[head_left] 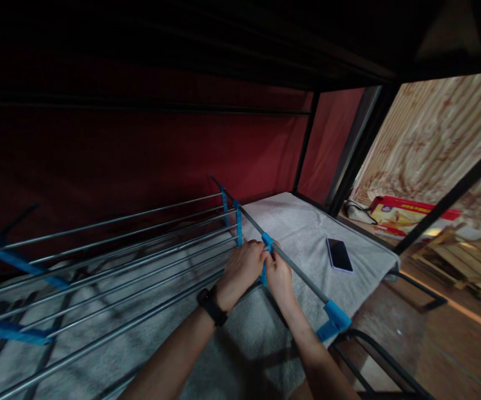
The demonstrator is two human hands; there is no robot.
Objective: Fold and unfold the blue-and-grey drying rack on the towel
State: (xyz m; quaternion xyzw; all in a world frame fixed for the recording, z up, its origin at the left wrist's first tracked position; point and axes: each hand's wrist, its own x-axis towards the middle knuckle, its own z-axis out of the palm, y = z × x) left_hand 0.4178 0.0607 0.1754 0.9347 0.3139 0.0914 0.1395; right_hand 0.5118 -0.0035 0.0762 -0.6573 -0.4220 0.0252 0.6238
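A metal drying rack (140, 264) with grey rods and blue plastic joints lies across a grey blanket. Both my hands meet at a blue joint (267, 240) on its right-hand tube. My left hand (244, 268), a black watch (211, 306) on its wrist, is closed at the joint's near-left side. Close against it, my right hand (280, 275) has its fingers curled round the blue part under the tube. The fingertips and part of the joint are hidden. A blue corner piece (335, 322) ends the tube nearest me.
A phone (340, 255) lies on the grey blanket (307, 222) to the right. Black bed-frame posts (365, 144) and an overhead frame surround the space. Red cloth (161, 144) hangs behind. On the floor at right are a red and yellow box (407, 215) and wooden slats (469, 261).
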